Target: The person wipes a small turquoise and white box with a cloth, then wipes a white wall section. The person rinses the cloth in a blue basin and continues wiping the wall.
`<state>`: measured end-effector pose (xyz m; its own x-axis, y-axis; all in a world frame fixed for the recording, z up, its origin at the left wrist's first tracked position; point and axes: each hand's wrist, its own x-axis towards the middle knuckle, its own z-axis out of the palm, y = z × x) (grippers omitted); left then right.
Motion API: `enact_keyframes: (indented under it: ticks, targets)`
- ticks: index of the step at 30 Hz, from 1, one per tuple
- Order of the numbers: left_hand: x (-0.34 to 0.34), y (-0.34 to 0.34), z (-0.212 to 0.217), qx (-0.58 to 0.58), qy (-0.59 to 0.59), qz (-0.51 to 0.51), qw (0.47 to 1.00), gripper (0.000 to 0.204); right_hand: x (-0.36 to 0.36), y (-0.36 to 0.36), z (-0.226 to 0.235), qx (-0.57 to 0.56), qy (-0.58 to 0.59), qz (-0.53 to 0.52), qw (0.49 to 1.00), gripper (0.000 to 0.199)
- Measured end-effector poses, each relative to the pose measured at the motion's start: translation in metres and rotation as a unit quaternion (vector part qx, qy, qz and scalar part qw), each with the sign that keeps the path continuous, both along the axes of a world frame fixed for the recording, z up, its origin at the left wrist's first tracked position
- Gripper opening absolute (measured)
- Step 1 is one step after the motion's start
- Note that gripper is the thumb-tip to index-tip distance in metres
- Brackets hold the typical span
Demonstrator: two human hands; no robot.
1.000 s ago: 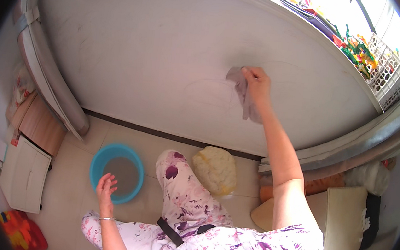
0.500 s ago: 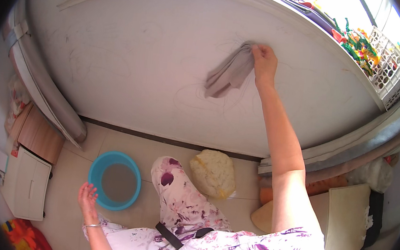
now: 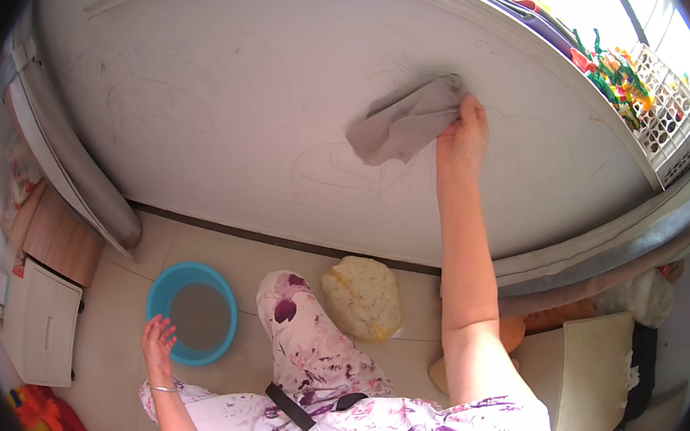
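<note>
A grey cloth (image 3: 403,126) is gripped at its right end by my right hand (image 3: 468,132), the arm stretched up against the white wall (image 3: 254,124). Its loose part hangs to the left, over thin dark scribble lines on the wall. My left hand (image 3: 158,345) holds nothing, its fingers apart, beside the near left rim of a blue basin (image 3: 226,341). Murky grey water (image 3: 200,318) fills the lower part of the basin, which stands on the tiled floor.
A pale lumpy bundle with yellow edges (image 3: 363,299) lies on the floor by the wall. A white drawer cabinet (image 3: 48,324) stands at the left. On the ledge at upper right are a white plastic basket (image 3: 671,101) and colourful items. Rolled curtains (image 3: 100,175) flank the wall.
My right hand has shifted slightly right and downward with the cloth, which is now spread wider. The left hand stays by the basin.
</note>
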<state>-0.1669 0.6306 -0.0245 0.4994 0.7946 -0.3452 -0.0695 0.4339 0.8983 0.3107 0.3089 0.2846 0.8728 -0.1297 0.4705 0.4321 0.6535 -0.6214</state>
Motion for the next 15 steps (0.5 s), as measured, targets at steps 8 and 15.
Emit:
enact_keyframes:
  ticks: [8, 15]
  targets:
    - [0.001, 0.000, -0.006, -0.002, 0.033, -0.026, 0.999, 0.032, 0.014, 0.004, -0.013, -0.478, -0.348, -0.347, 0.728, 0.013]
    - [-0.001, -0.005, -0.005, -0.008, 0.039, -0.029, 0.999, 0.031, 0.058, -0.029, -0.022, -0.504, -0.424, -0.291, 0.694, 0.015]
